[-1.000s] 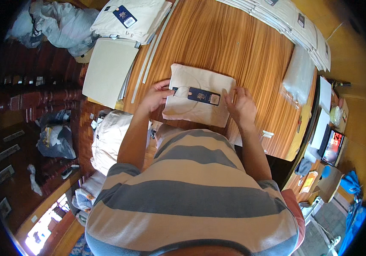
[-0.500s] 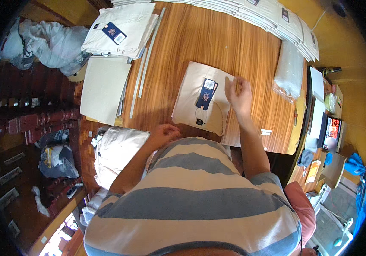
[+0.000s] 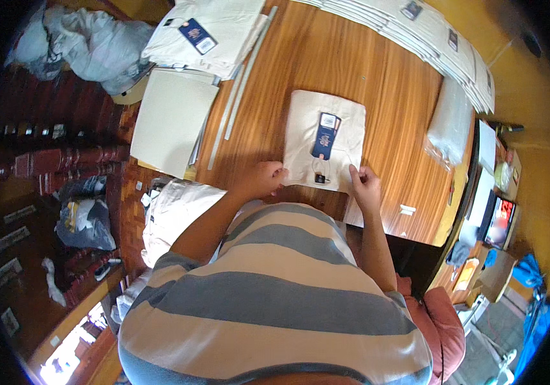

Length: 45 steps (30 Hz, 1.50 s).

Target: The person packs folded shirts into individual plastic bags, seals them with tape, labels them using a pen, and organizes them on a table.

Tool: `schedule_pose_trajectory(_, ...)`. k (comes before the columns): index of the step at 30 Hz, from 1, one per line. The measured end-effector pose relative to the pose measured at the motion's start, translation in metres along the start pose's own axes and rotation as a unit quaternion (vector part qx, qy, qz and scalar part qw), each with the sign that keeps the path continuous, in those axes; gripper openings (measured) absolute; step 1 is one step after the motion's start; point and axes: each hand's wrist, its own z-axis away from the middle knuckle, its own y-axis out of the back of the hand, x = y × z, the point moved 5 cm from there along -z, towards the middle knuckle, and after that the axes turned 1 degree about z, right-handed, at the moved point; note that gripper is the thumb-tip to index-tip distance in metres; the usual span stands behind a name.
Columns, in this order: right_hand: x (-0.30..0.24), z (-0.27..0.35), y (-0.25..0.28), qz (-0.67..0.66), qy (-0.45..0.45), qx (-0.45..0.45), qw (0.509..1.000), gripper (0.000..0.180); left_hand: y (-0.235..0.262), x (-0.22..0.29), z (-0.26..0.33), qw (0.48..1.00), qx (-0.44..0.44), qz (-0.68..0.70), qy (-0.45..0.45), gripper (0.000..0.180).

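Note:
A folded cream garment (image 3: 302, 131) lies on the wooden table in front of me, roughly square to my body. A dark blue hang tag (image 3: 324, 136) rests on its middle, its string running down to a small black label (image 3: 321, 179) by the near edge. My left hand (image 3: 266, 179) has its fingers curled closed on the garment's near left corner. At the near right corner, my right hand (image 3: 366, 185) pinches the cloth between thumb and fingers.
Stacked folded garments (image 3: 204, 35) stand far left, beside cream card sheets (image 3: 175, 122) and thin grey strips (image 3: 241, 83). More folded garments (image 3: 394, 29) line the far edge. Clear plastic bags (image 3: 449, 122) lie on the right. Small white pieces (image 3: 407, 210) sit near the front right edge.
The garment has turned straighter toward me. My left hand has come up to its near left corner, and my right hand has come down from its right edge to the near right corner.

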Motion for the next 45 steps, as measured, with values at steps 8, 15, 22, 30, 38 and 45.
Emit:
schedule_pose_trajectory(8, -0.125, 0.015, -0.054, -0.059, 0.185, 0.009, 0.981, 0.019, 0.03, -0.012, 0.048, 0.958, 0.212, -0.117, -0.153, 0.03)
schedule_pose_trajectory(15, -0.297, 0.055, -0.296, 0.177, 0.697, -0.189, 0.668, 0.042, 0.109, -0.069, 0.147, 0.902, 0.408, 0.112, -0.084, 0.017)
schedule_pose_trajectory(22, -0.277, 0.041, -0.347, 0.299, 0.73, -0.276, 0.548, 0.045, 0.095, -0.144, 0.191, 0.862, 0.366, 0.35, -0.032, 0.025)
schedule_pose_trajectory(30, -0.279, 0.052, -0.294, 0.22, 0.669, -0.25, 0.664, 0.052, 0.092, -0.127, 0.145, 0.947, 0.195, 0.252, -0.037, 0.028)
schedule_pose_trajectory(38, -0.116, -0.002, -0.016, 0.191, 0.273, 0.163, 0.929, 0.029, 0.025, -0.024, 0.031, 0.974, 0.091, 0.207, -0.006, 0.033)
schedule_pose_trajectory(45, 0.034, 0.005, 0.017, -0.07, -0.047, -0.007, 0.996, 0.03, -0.009, 0.033, -0.053, 0.979, 0.138, -0.092, -0.121, 0.033)
